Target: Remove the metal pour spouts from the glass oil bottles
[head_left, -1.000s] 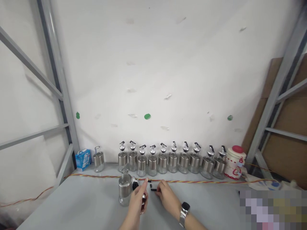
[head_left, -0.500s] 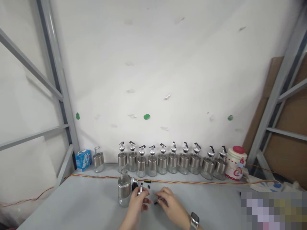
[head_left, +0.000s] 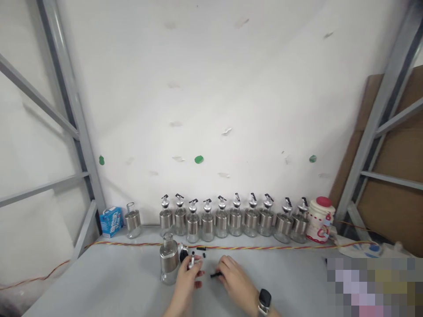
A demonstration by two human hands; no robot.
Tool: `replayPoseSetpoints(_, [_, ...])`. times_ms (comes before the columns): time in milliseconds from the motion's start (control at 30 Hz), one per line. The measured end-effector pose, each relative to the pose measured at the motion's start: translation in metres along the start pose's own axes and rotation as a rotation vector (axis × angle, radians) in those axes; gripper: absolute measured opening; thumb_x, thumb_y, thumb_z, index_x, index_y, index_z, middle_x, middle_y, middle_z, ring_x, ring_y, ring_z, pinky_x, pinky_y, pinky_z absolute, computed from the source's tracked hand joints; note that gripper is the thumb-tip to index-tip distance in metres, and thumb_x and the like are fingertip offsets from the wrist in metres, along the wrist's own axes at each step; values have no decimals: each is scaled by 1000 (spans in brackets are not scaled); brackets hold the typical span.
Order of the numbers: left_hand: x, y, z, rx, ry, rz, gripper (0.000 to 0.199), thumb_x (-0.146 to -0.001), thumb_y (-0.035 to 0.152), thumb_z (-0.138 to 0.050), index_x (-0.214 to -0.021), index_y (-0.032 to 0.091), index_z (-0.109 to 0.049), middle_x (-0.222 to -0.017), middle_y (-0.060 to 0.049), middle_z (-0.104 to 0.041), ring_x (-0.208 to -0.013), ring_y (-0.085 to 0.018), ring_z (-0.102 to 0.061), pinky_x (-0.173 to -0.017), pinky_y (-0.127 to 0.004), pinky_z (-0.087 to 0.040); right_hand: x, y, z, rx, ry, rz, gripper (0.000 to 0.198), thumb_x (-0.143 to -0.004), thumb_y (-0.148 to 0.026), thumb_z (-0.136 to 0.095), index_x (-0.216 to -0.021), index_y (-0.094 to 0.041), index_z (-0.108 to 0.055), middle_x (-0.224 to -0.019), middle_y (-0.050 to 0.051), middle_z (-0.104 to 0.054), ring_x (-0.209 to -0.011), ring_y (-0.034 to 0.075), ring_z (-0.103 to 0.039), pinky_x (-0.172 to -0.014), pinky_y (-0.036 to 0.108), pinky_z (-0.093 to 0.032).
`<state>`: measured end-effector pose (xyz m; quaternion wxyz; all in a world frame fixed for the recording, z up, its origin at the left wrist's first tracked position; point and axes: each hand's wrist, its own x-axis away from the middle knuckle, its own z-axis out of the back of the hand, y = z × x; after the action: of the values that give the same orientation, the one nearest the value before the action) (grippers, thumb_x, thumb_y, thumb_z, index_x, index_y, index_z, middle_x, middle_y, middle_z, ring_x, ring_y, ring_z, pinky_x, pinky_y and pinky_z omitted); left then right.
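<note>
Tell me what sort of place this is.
Probably a small workroom or workshop: a grey tabletop sits between metal uprights, a row of matching bottles lines the back, and brown cardboard stands at the right.

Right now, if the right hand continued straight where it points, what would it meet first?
Probably the small black piece on the table, ahead and to the left of the right hand. The left hand is close beside that line, and depth is unclear.

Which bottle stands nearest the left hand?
The uncapped steel-sleeved bottle beside the left hand: it alone stands in front of the twisted cord; the other bottles stand behind that cord.
</note>
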<state>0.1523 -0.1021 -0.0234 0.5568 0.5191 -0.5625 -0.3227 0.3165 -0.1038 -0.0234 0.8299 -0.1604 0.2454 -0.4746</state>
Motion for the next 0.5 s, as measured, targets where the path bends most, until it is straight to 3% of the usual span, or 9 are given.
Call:
replayPoseSetpoints(133, [7, 8, -1, 38, -42, -1, 49, -50, 44, -70, -89, 15, -59, -84, -8, -60, -75, -20, -60, -46, -20, -39, -1, 2, -6, 88, 11, 27, 21, -72, -4, -42, -82, -17, -55, -89, 5, -55, -87, 20, -47, -79, 30, -36])
replayPoseSetpoints(300, [11, 12, -5, 148, -96, 2, 45, -46, 44, -75, -76, 13, -62, -94, -13, -62, -87, -25, -60, -52, -24, -47, 1, 9, -3, -15, 18, -23, 24, -70, -2, -39, -83, -17, -54, -85, 5, -55, -83, 18, -49, -75, 27, -38])
replayPoseSetpoints(433, [10, 10, -5, 181, -144, -42, 45, -45, 44, -76, -76, 13, -66, -92, -12, -63, -89, -26, -58, -54, -26, -49, 0, 13, 0, -176, 63, -77, 43, -72, -4, -37, -112, -16, -45, -88, 6, -54, -80, 16, -51, -76, 27, -39])
replayPoseSetpoints(500, [10, 8, -5, 221, -178, -48, 44, -45, 42, -77, -76, 12, -68, -92, -12, -64, -86, -25, -59, -58, -28, -50, -1, 13, 3, -235, 97, -87, 43, -75, -7, -37, -115, -17, -45, -87, 6, -54, -79, 17, -52, -77, 27, -39])
